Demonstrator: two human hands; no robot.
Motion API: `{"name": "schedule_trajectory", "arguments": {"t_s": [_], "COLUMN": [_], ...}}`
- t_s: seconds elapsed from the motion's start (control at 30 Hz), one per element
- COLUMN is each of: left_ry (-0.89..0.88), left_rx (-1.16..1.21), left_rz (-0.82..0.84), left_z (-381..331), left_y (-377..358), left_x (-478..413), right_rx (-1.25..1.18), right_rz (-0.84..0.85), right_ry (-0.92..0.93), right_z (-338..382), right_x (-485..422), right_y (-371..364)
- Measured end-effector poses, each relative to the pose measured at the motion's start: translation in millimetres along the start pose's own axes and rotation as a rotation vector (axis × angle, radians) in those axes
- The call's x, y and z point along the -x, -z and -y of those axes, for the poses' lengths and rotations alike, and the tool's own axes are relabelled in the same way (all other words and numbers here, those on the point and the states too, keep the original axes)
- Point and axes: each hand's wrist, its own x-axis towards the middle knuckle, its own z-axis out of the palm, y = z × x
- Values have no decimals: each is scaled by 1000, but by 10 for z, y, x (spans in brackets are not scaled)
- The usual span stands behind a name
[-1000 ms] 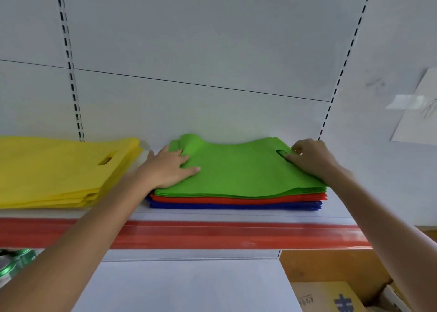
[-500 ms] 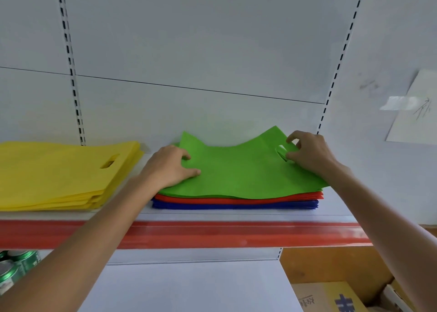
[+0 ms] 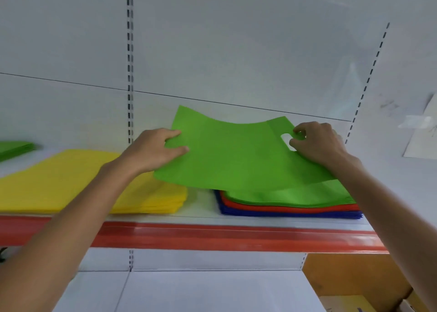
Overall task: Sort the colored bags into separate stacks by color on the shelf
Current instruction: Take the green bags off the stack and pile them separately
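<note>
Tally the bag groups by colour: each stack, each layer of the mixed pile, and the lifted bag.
Green: 3 (lifted green bag, green layer, far-left green stack)
Yellow: 1 (yellow stack)
Red: 1 (red layer)
Blue: 1 (blue layer)
Total: 6

Single wide-angle head-worn view, facing the shelf [image 3: 201, 204] squarely from close in front of it and slightly above its surface, its red front edge [image 3: 236, 237] crossing the lower frame and the back panel [image 3: 236, 51] behind it filling the upper half.
</note>
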Motion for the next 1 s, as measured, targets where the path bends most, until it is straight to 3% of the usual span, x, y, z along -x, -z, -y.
{"name": "schedule_trajectory", "arguments": {"t_s": [0.47, 1.0], "left_ry": [73, 180], "left_rx": [-54, -48], "left_rz": [86, 43], "left_z": [2422, 4103], "left_y": [1781, 2758], "left_x": [552, 706], "right_rx": [-76, -102], "right_rz": [49, 84], "right_ry": [-19, 50], "right_z": [2820, 4800], "right_x": [703, 853], "right_y": [-632, -1084]}}
